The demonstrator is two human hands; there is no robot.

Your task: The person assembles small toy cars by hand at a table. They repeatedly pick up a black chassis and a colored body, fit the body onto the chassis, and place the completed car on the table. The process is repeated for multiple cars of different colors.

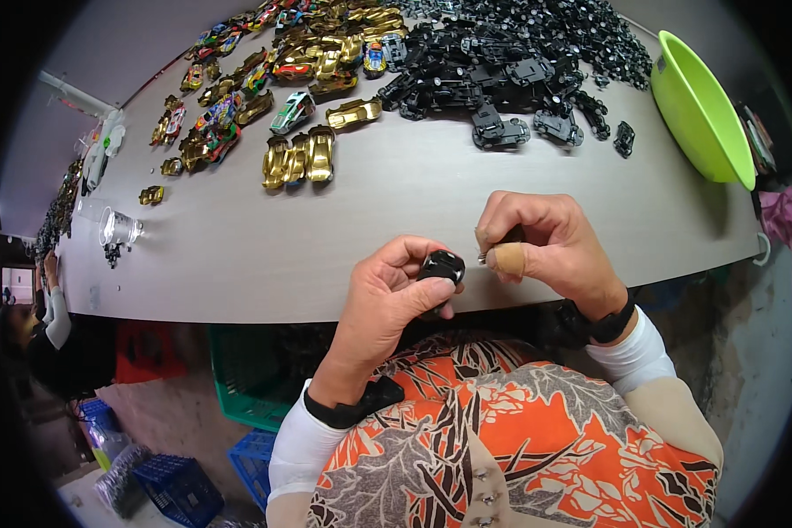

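Over the table's near edge, my left hand [383,286] is closed round a shiny black toy car part [443,266], with the thumb lying across it. It looks like a small car body, though fingers cover much of it. Just to the right, my right hand [559,251] pinches a small dark piece [513,235] between thumb and fingers. A bit of metal shows at its tip; its kind I cannot make out. Tan tape wraps the right thumb. The two hands are apart. Beyond them lie several gold toy car shells [299,158] and black toy car chassis [499,130].
Heaps of coloured and gold cars [326,62] and black chassis cover the table's far side. A lime-green basin [708,114] leans at the right edge. At left stands a clear plastic cup [119,227]. Crates [176,488] sit below. Another person's arm [55,308] shows far left.
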